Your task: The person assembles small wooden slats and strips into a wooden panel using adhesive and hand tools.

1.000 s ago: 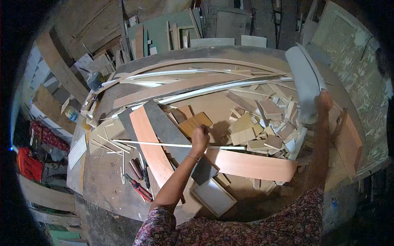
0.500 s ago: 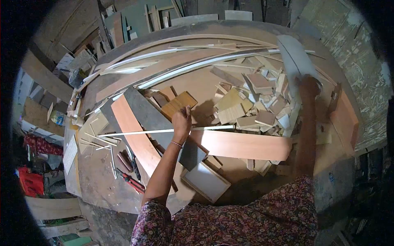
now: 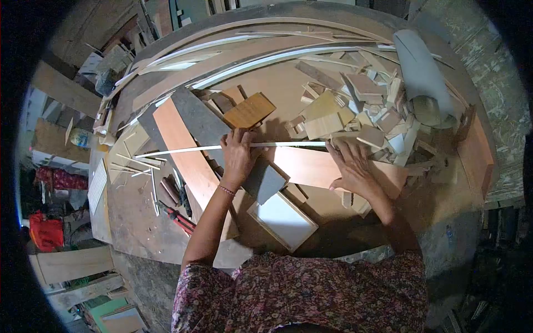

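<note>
A thin white strip [image 3: 194,149] lies crosswise over the orange-brown boards. My left hand [image 3: 239,155] is closed around its middle, above the dark grey board. My right hand [image 3: 353,166] is spread, with fingertips at the strip's right end and the palm over the pinkish horizontal board [image 3: 305,166]. Another pinkish board [image 3: 186,158] slants under the strip on the left. A brown wood block [image 3: 250,111] is just beyond my left hand. Nearer me is a white panel with a wooden frame [image 3: 283,219].
Wood offcuts [image 3: 327,114] are piled behind my right hand. A rolled grey sheet [image 3: 425,77] stands at the back right. Long curved strips [image 3: 261,53] run along the far side of the table. Red-handled pliers [image 3: 180,222] lie at the left, near thin sticks.
My right hand has come from the rolled sheet at the far right to the strip's right end. My left hand has opened from a fist to a looser grip. The view has shifted.
</note>
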Motion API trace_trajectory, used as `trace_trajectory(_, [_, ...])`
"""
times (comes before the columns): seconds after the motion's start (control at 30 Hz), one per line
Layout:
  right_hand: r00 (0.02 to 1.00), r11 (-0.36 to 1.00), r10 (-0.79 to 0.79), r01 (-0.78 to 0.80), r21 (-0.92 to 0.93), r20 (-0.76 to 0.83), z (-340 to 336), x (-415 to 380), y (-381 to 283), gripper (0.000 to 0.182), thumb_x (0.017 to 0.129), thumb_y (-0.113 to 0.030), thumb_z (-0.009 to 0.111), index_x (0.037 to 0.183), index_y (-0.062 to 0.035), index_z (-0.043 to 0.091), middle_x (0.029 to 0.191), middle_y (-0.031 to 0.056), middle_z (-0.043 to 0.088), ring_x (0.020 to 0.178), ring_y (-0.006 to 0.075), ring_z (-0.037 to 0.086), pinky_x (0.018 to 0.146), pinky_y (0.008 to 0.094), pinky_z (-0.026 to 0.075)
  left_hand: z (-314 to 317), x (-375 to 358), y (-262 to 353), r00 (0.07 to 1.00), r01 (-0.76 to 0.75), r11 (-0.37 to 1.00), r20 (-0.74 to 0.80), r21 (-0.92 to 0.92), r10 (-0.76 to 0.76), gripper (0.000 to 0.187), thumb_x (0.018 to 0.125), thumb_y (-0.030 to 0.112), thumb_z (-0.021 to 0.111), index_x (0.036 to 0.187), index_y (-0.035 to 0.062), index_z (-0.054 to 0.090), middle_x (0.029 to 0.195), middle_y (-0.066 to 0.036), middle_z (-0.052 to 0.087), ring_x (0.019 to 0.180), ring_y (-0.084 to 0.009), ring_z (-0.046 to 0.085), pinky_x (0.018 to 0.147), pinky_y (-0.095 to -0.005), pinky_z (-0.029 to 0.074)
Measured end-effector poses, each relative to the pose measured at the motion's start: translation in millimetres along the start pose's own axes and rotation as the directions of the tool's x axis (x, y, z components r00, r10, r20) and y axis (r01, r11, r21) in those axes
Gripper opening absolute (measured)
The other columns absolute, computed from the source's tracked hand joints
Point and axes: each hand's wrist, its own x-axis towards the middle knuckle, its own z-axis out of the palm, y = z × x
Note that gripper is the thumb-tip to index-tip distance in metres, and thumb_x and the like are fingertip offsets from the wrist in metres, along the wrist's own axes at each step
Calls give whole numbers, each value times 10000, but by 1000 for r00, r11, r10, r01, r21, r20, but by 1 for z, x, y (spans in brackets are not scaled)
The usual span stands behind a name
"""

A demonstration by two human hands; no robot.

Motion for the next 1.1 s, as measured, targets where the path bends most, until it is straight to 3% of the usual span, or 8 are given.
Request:
trace_trajectory(0.3, [987, 985, -138, 128, -119, -80, 25, -9, -15, 1001, 501, -267, 772, 1319, -69, 231, 1330, 154, 238, 1239, 302, 209, 966, 519, 188, 23, -9, -27, 999, -40, 987, 30, 157, 36, 153, 746, 166, 567, 872, 81, 573, 900, -86, 531, 935, -250, 490, 905, -529, 242])
trace_trajectory(0.47, [996, 995, -22, 15, -95, -81, -1, -14, -10, 1002, 516, -224, 759, 1330, -69, 196, 1304, 162, 275, 1174, 333, 304, 973, 476, 228, 13, 15, -41, 998, 47, 989, -36, 141, -42, 116, 765, 134, 540, 865, 88, 575, 908, -85, 536, 934, -257, 500, 910, -552, 223])
trace_trajectory(0.57, [989, 995, 92, -97, -38, -115, -28, -17, 2, 993, 516, -216, 741, 1335, -78, 197, 1305, 151, 285, 1165, 318, 308, 970, 468, 237, 19, 13, -48, 991, -10, 978, -126, 207, 37, 115, 775, 142, 535, 869, 88, 577, 915, -85, 540, 916, -257, 509, 912, -552, 221])
trace_trajectory(0.83, [936, 967, 213, -162, 196, -279, -31, 11, 40, 1004, 484, -232, 765, 1318, -46, 238, 1337, 184, 253, 1200, 355, 275, 1006, 421, 211, 19, -14, -29, 991, 121, 990, -69, 72, -116, 141, 788, 142, 526, 902, 79, 580, 897, -105, 549, 897, -266, 507, 904, -536, 239])
trace_trajectory(0.87, [941, 962, 227, -176, 208, -251, -30, 16, 44, 939, 537, -235, 740, 1316, -44, 250, 1343, 201, 246, 1216, 363, 256, 1014, 412, 200, 17, -19, -26, 990, 122, 992, -79, 42, -118, 144, 785, 135, 528, 906, 78, 581, 898, -107, 549, 892, -268, 505, 895, -530, 248])
trace_trajectory(0.93, [938, 970, 229, -197, 145, -260, -23, 23, 53, 892, 584, -241, 712, 1318, -44, 246, 1342, 207, 245, 1219, 361, 259, 1011, 415, 204, 1, -31, -14, 984, 124, 992, -128, -8, -124, 160, 759, 108, 548, 912, 70, 579, 909, -113, 549, 879, -280, 496, 845, -492, 289])
trace_trajectory(1.0, [922, 970, 233, -243, 6, -309, -20, 26, 49, 775, 659, -258, 662, 1303, -44, 289, 1339, 195, 259, 1209, 362, 276, 999, 421, 223, -6, -54, -8, 962, 242, 964, -104, -107, -253, 178, 746, 92, 555, 919, 60, 577, 929, -123, 540, 883, -290, 491, 827, -479, 292])
trace_trajectory(1.1, [914, 967, 230, -252, -25, -334, -27, 29, 29, 729, 646, -202, 681, 1274, -52, 343, 1329, 216, 270, 1224, 367, 257, 998, 386, 236, -15, -84, -3, 884, 426, 858, -72, -287, -462, 230, 737, 64, 570, 963, 23, 557, 907, -161, 497, 820, -300, 488, 759, -413, 358])
